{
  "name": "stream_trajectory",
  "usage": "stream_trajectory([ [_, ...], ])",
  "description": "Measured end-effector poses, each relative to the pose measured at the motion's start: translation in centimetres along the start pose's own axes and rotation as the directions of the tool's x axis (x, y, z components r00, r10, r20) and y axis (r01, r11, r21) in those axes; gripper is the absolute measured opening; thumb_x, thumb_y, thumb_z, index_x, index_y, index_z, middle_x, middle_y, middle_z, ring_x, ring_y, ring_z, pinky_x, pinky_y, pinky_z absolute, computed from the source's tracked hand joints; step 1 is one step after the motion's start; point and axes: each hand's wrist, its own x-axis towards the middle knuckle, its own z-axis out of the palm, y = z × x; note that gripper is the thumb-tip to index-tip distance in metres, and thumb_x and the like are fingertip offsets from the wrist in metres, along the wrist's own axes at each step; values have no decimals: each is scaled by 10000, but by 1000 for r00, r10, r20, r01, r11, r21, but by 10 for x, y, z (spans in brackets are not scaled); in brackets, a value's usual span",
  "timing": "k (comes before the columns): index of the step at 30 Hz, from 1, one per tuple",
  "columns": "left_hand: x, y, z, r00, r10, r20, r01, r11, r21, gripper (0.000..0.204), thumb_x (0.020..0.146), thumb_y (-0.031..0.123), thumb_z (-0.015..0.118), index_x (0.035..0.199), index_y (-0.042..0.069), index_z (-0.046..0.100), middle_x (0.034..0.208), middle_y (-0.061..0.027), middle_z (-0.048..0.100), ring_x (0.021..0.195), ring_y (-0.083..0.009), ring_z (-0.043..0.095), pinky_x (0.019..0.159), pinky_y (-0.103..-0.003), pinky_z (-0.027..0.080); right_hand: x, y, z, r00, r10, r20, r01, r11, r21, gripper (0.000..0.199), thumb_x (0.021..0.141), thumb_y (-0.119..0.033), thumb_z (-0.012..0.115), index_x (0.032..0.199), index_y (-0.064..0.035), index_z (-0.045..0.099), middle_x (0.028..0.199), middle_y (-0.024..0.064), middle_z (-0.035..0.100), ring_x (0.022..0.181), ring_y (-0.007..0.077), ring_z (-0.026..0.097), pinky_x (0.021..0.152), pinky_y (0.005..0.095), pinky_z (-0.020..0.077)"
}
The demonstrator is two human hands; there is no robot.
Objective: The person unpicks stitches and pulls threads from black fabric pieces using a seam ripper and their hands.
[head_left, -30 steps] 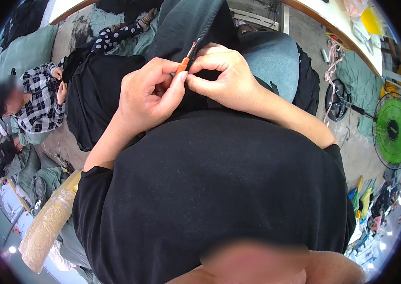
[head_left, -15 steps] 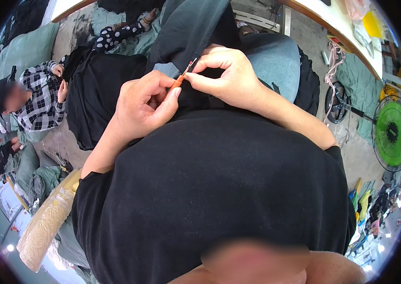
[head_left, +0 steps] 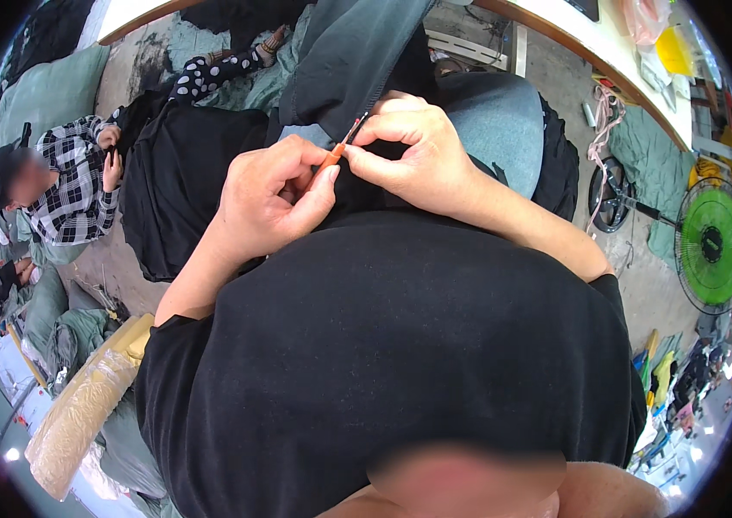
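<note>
My left hand (head_left: 273,192) is closed, thumb and forefinger pinching the orange handle of a seam ripper (head_left: 334,156). Its thin metal prong with a red tip points up and away, against the edge of a dark cloth (head_left: 337,73). Opposite it, my right hand (head_left: 413,148) is closed too, thumb and forefinger pinching the dark cloth's edge beside the tool's tip. The cloth hangs from the far side over my lap. Its part under the right-hand fingers is hidden.
A person in a checked shirt (head_left: 72,177) sits at left beside a heap of black cloth (head_left: 176,181). At right stands a green fan (head_left: 709,244). A white table (head_left: 586,39) edges the far right. A plastic-wrapped roll (head_left: 81,414) lies at lower left.
Both hands and the seam ripper have shifted slightly, the left a little to the right. The grips stay the same. The view has tilted a little.
</note>
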Motion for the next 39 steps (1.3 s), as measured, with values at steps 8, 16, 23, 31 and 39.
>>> stream_trajectory([
  [8, 1, -1, 4, 999, -32, -32, 32, 999, -3, 93, 868, 7, 743, 948, 3, 697, 616, 5, 567, 489, -46, 527, 469, -231, 379, 2, -1, 1, 1000, -9, 16, 9, 1000, -8, 57, 817, -83, 790, 836, -41, 757, 803, 54, 737, 768, 188, 667, 746, 343, 516],
  [16, 10, 2, 10, 997, 3, -83, -3, 1000, -6, 94, 875, -2, 746, 957, -3, 700, 626, 1, 601, 500, -38, 552, 474, -223, 395, 2, -4, 1, 1000, -5, 11, 5, 1000, 19, 59, 810, -77, 791, 834, -42, 750, 798, 47, 720, 770, 198, 651, 758, 344, 499],
  [23, 14, 2, 14, 992, 12, -124, -11, 1000, 14, 75, 895, 2, 742, 956, 3, 699, 595, 5, 612, 482, -38, 566, 458, -219, 397, 0, -2, 3, 1000, -11, 17, 10, 998, 59, 59, 808, -62, 784, 827, -35, 735, 767, 51, 693, 765, 206, 640, 749, 356, 498],
  [31, 29, 6, 17, 992, 14, -126, -14, 1000, 0, 55, 920, 2, 724, 957, -7, 684, 612, 5, 644, 511, -19, 587, 468, -199, 419, 0, -2, 6, 999, -25, -48, 29, 996, 86, 99, 808, -118, 771, 776, -33, 732, 724, 86, 692, 700, 253, 644, 678, 397, 515],
  [39, 43, 7, 20, 984, 2, -179, -6, 1000, -23, 53, 921, 8, 726, 937, -4, 678, 616, 8, 640, 521, -12, 582, 483, -188, 416, -4, 0, 6, 1000, -16, -9, 16, 998, 61, 89, 801, -136, 770, 789, -53, 740, 780, 66, 716, 781, 249, 664, 792, 415, 493],
])
